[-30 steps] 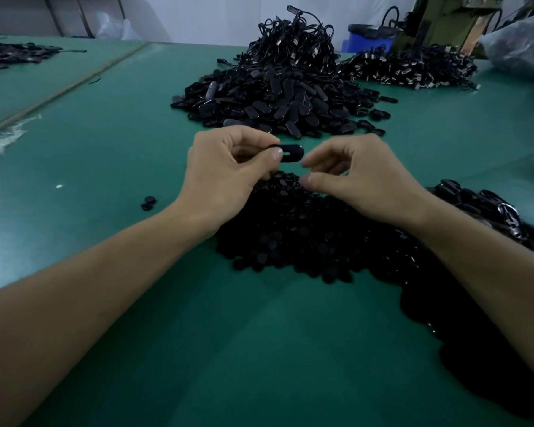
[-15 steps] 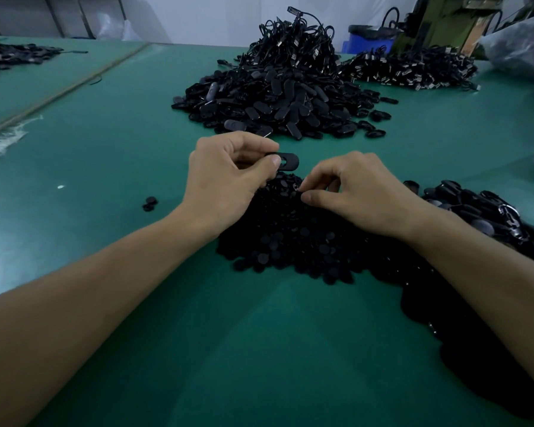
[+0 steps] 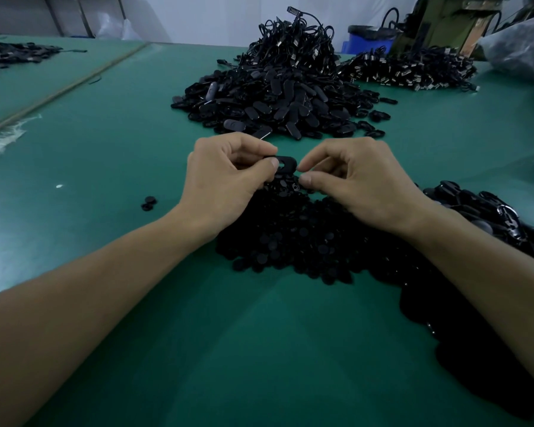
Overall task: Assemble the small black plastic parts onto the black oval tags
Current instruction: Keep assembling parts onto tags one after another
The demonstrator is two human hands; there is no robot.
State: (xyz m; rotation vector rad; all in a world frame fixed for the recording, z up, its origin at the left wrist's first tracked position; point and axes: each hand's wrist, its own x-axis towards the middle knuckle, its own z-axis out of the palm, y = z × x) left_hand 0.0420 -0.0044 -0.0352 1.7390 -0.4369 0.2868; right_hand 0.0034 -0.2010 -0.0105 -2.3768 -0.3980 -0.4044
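My left hand (image 3: 225, 183) pinches a black oval tag (image 3: 285, 163) by its left end, holding it just above the near pile of small black round parts (image 3: 290, 241). A hole shows in the tag beside my thumb. My right hand (image 3: 361, 183) is right of the tag. Its thumb and forefinger are curled together at the tag's right end, pinching what looks like a small black part, mostly hidden. Both forearms reach in from the bottom edge.
A large heap of oval tags (image 3: 275, 100) lies further back on the green table (image 3: 121, 149), with corded tags (image 3: 296, 47) piled on top and more (image 3: 413, 69) to its right. Darker tags (image 3: 490, 211) lie by my right wrist. Two loose parts (image 3: 148, 203) sit left.
My right hand dipped to the pile of small parts, then came back up to the tag's right end. My left hand lowered the tag slightly toward the pile.
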